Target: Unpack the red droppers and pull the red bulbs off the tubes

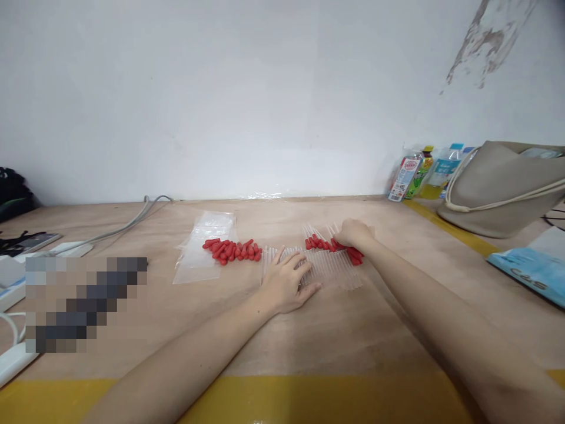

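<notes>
My left hand (290, 281) lies with fingers spread over a row of clear glass tubes (338, 270), side by side on the table. My right hand (354, 232) is closed, its fingers bent down over a dropper at the right end of a group of red-bulbed droppers (318, 242). Their thin clear stems point away from me. The fingertips of that hand are partly hidden. To the left of the tubes is a heap of loose red rubber bulbs (232, 251), partly on clear plastic bags (198, 268).
Grey cables (128, 225) and a white power strip (73, 249) lie at left, near a blurred-out patch. Bottles (445, 171), a carton (404, 178) and a grey bag (507, 188) stand at back right. A blue tissue pack (529, 274) lies at right. A white wall rises behind.
</notes>
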Demonstrator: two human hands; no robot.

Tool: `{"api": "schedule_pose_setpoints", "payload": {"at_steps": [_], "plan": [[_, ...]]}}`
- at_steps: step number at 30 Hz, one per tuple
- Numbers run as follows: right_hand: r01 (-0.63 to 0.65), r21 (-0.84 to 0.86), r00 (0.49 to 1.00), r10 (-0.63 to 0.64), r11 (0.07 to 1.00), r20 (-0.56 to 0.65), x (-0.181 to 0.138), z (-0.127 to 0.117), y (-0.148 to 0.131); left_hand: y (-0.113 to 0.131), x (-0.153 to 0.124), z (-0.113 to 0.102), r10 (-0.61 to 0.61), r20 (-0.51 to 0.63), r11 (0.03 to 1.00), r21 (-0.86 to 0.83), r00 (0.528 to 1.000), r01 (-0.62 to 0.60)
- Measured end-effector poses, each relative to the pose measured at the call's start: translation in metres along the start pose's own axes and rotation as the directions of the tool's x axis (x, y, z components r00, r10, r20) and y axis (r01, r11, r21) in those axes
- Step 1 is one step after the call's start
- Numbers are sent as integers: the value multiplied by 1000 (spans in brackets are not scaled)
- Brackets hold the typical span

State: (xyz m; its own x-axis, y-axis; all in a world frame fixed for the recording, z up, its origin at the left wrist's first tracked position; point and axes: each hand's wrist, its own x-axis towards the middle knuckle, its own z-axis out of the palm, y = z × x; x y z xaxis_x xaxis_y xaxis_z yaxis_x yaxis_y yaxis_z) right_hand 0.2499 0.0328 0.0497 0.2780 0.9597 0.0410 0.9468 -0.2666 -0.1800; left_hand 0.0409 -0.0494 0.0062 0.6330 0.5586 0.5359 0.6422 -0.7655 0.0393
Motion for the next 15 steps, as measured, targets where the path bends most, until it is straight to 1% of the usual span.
{"api": "schedule_pose_setpoints", "payload": {"at_steps": [3,6,7,9,10,11,12,13,15], "plan": [[19,40,1000,-18,999,-12,-1,-9,1,0,0,-2,-3,-31,1000,22,1000,3],[77,84,997,-74,993,-35,-9,-19,6,-2,1,-3,-25,-97,999,30,995,28],[104,106,993,-98,989,-59,-14,-21,9,-2,1,-2,-44,-128,999,22,991,48],[197,171,973,-171,965,-154,-29,-20,16,-4,1,-1,-110,-198,994,-7,974,110],[295,230,937,-234,927,-259,-38,-16,21,-4,0,0,-147,-230,989,-25,962,145],[416,261,879,-313,871,-360,-48,-10,26,-4,0,1,-177,-257,984,-38,950,173],[527,237,807,-394,816,-440,-58,-3,30,-3,-1,2,-192,-277,981,-42,941,187],[605,175,728,-451,777,-517,-68,6,34,-3,-1,2,-182,-291,983,-34,939,180],[717,46,580,-558,695,-593,-86,22,39,-1,-2,2,-94,-290,995,15,952,103]]}}
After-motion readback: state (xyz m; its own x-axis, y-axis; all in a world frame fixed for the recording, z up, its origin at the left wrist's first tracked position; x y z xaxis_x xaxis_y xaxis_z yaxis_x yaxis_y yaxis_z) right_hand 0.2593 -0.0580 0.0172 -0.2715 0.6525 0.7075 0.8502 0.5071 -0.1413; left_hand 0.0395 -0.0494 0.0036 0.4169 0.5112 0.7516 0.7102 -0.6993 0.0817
